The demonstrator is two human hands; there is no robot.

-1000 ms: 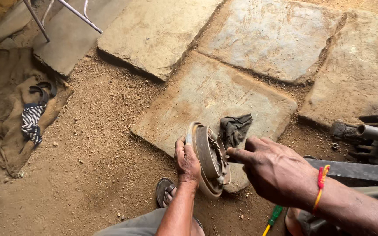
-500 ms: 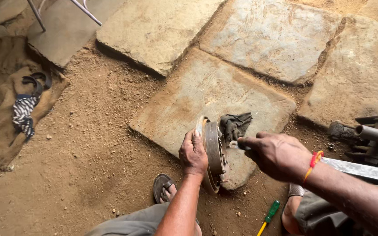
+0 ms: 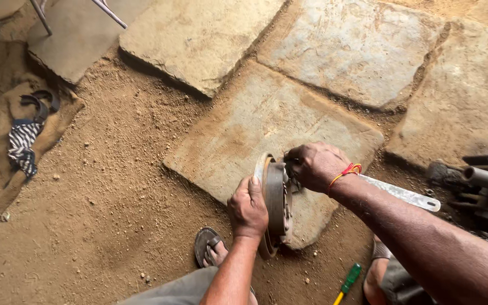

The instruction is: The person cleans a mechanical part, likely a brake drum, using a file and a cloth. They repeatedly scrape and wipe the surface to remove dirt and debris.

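A round, rusty metal brake plate (image 3: 275,197) stands on edge on a flat stone slab (image 3: 238,130). My left hand (image 3: 248,209) grips its near rim from the left and holds it upright. My right hand (image 3: 314,165), with a red thread on the wrist, is curled against the plate's right face. Its fingers are closed over a dark rag (image 3: 295,182), of which only a scrap shows beneath them.
A flat metal bar (image 3: 405,195) lies under my right forearm. A green-handled screwdriver (image 3: 348,278) rests on the dirt near my sandalled foot (image 3: 209,248). Dark machine parts (image 3: 487,181) sit at the right edge. Burlap (image 3: 57,121) with curved metal pieces and a striped cloth (image 3: 22,144) lies left.
My right hand has moved left onto the rag beside the plate and closed over it. The view has shifted; my left hand keeps its grip on the plate.
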